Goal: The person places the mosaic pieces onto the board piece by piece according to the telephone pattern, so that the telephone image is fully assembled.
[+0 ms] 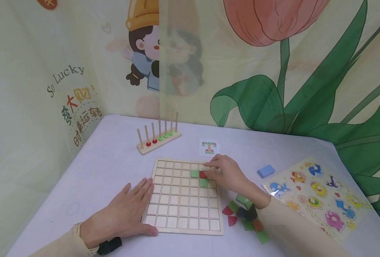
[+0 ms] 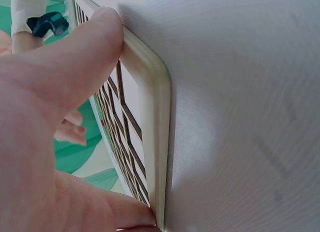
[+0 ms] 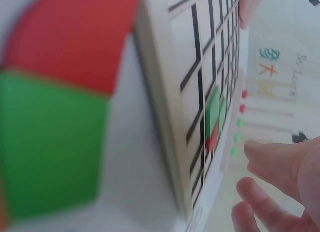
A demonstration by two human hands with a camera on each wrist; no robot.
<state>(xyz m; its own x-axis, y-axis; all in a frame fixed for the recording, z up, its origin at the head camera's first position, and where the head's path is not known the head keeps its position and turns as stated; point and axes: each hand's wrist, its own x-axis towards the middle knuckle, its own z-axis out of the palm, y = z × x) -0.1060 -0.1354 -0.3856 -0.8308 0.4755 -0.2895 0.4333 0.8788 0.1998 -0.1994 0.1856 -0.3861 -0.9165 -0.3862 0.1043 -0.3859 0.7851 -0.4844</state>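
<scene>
A wooden grid board (image 1: 177,201) lies on the white table. My left hand (image 1: 120,212) rests along its left side, fingers extended and thumb at the near edge; the left wrist view shows the thumb (image 2: 85,57) on the board's rim (image 2: 159,117). Near the far right corner, two green squares (image 1: 194,174) and a red piece (image 1: 202,174) sit in the cells. Over that corner hovers my right hand (image 1: 229,175), partly covering the red piece. In the right wrist view, its fingers (image 3: 270,164) are spread apart with nothing between them.
Right of the board lie several loose red, green and orange pieces (image 1: 248,225), partly behind the right forearm. A pattern card (image 1: 209,152) lies beyond the board. A peg stand (image 1: 141,150) with red and green beads, a blue block (image 1: 266,171) and a sticker sheet (image 1: 300,194) are farther out.
</scene>
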